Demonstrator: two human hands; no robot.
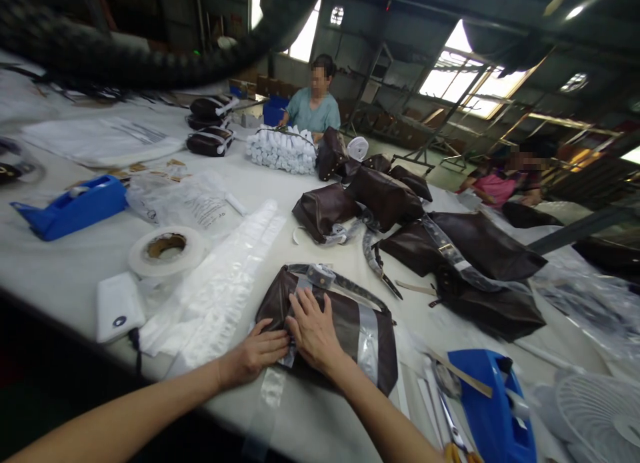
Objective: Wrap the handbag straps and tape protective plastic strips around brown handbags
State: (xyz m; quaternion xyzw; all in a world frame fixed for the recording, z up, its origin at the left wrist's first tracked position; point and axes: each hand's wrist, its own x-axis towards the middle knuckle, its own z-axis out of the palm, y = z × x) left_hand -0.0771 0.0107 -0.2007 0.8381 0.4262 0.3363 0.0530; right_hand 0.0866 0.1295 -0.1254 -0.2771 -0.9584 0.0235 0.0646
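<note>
A dark brown leather handbag [340,323] lies in front of me near the table's edge, its wrapped strap [355,286] along the far side. A clear band [368,343] of film or tape runs over its right part. My right hand [316,329] rests on the bag with fingers spread, holding nothing. Beside it my left hand [257,353] lies with outstretched fingers against the bag's near left side, the fingertips close to my right hand. A strip of clear film [273,386] hangs toward the table edge below the bag. Part of the bag is hidden under my hands.
Left are a tape dispenser [75,206], a tape roll [167,251], a white device [119,307] and clear plastic sleeves [220,283]. Several brown bags [385,199] lie beyond. Right are scissors [453,423], another dispenser [493,403] and a fan [600,409]. Two people sit across.
</note>
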